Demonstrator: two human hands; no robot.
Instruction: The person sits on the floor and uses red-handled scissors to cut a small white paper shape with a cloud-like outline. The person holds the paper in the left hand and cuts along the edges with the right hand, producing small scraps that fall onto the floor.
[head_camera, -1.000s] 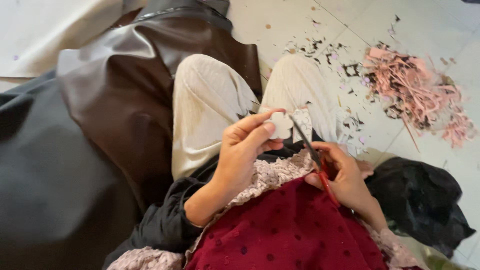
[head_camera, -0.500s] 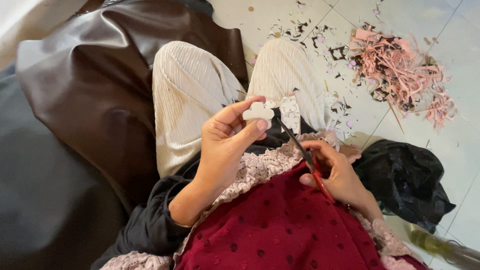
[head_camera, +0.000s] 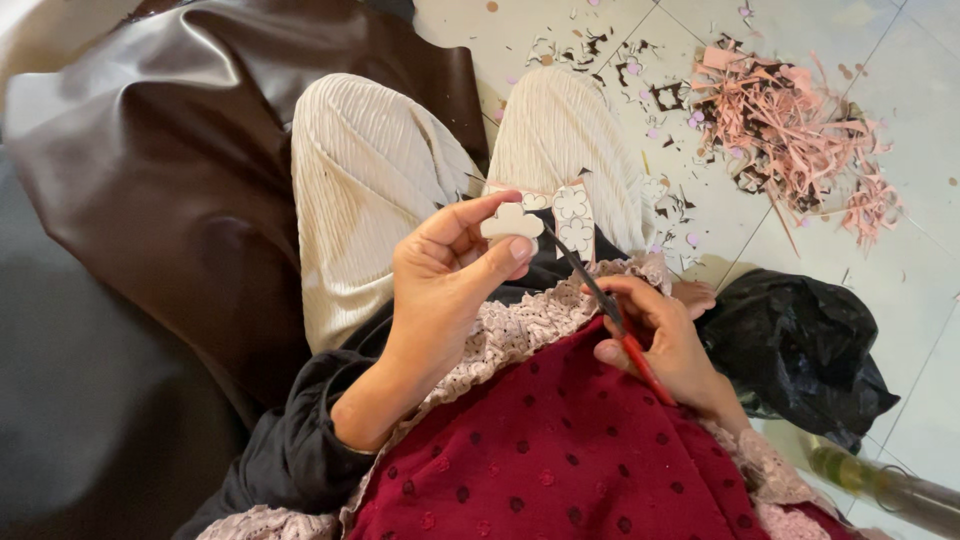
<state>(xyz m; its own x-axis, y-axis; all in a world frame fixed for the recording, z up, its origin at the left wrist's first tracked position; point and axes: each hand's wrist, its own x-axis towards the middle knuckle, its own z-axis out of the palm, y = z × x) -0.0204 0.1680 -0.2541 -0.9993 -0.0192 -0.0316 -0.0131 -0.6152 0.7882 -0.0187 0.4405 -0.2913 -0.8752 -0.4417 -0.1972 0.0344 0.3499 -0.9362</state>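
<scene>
1. We note a dark brown leather sheet to the left of our knees.
2. A pile of pink scraps lies on the tiled floor; a black bag sits near our right wrist.
3. Our right hand grips the red-handled scissors, blades pointing up-left.
4. Our left hand pinches the white cut-out shape between thumb and forefinger, at the fingertips, above the lap.

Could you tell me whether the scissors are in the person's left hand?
No, the red-handled scissors are in the right hand, while the left hand pinches a small white flower-shaped cutout.
</scene>
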